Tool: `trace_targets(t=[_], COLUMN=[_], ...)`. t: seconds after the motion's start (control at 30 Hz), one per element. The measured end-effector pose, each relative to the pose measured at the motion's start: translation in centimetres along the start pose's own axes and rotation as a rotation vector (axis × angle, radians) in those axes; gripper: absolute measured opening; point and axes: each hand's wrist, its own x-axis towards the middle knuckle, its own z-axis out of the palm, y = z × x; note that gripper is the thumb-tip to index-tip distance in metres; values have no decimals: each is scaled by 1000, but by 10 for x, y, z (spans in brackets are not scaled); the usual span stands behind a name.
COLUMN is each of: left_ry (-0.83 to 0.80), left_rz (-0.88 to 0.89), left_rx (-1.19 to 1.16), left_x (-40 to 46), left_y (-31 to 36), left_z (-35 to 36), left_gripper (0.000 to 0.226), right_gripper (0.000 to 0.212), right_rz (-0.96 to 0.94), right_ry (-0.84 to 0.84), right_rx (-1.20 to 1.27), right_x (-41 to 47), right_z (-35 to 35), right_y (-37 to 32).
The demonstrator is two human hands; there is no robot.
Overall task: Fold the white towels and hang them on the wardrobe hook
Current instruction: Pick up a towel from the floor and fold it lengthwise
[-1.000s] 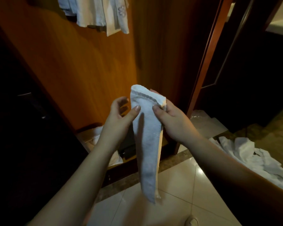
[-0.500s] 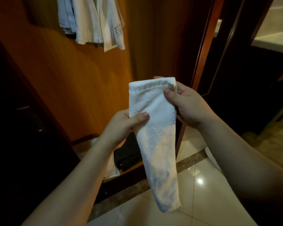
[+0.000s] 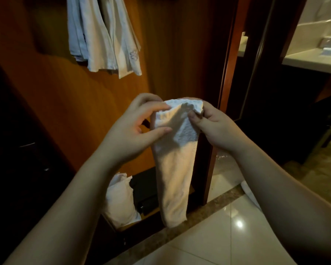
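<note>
A narrow folded white towel (image 3: 175, 169) hangs straight down in front of the wooden wardrobe. My right hand (image 3: 216, 129) pinches its top right corner between thumb and fingers. My left hand (image 3: 134, 129) pinches the top left edge, with the forefinger on the folded rim and the thumb lower on the cloth. Several white towels (image 3: 105, 35) hang from the top of the wardrobe's back panel, up and to the left; the hook itself is hidden behind them.
A white cloth bundle (image 3: 120, 199) and a dark box (image 3: 145, 196) lie on the wardrobe floor. The wardrobe's wooden side post (image 3: 229, 54) stands to the right. A white counter (image 3: 313, 60) shows at far right. Glossy tile floor (image 3: 208, 245) lies below.
The view has tilted upward, bringing the hung towels lower in the frame. My left hand has moved from the towel's middle up to its top edge, close to my right hand.
</note>
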Motion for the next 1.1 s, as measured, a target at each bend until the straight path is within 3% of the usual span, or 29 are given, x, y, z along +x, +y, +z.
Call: trace_targets(t=[0.07, 0.17, 0.27, 0.33, 0.43, 0.53, 0.6, 0.67, 0.77, 0.87, 1.0, 1.03, 1.1], left_ry=[-100, -226, -302, -264, -87, 109, 144, -36, -355, -290, -169, -147, -95], left_rz=[8, 1, -22, -57, -152, -261, -369, -553, -665, -682, -710, -721, -754], left_rx=[210, 457, 513, 470, 219, -519, -838, -886, -694, -710, -880, -905, -938], left_x=[7, 17, 24, 26, 26, 23, 21, 14, 3, 1, 11, 15, 25], left_y=[2, -2, -1, -1, -3, -5, -10, -16, -24, -28, -27, -27, -26], left_z=[-11, -21, -29, -31, -22, -1, 14, 28, 46, 51, 49, 49, 45], left_gripper=[18, 25, 19, 17, 17, 29, 50, 66, 49, 43, 42, 42, 46], right_gripper=[21, 18, 16, 18, 22, 22, 20, 17, 16, 22, 68, 72, 51], right_rz=[1, 3, 10, -5, -36, -74, -90, -92, -71, 29, 372, 438, 567], right_ry=[-7, -29, -59, -32, 43, 121, 153, 182, 289, 324, 263, 269, 265], right_rx=[-16, -66, -155, -158, -144, -115, -75, -16, 63, 207, 674, 683, 634], right_x=[1, 1, 4, 7, 11, 14, 16, 20, 26, 36, 41, 37, 19], right_z=[1, -1, -2, -3, -4, -4, -4, -6, -11, -16, -16, -9, 8], right_y=[-1, -3, -4, -5, -8, -11, -14, -12, -11, -5, 23, 28, 47])
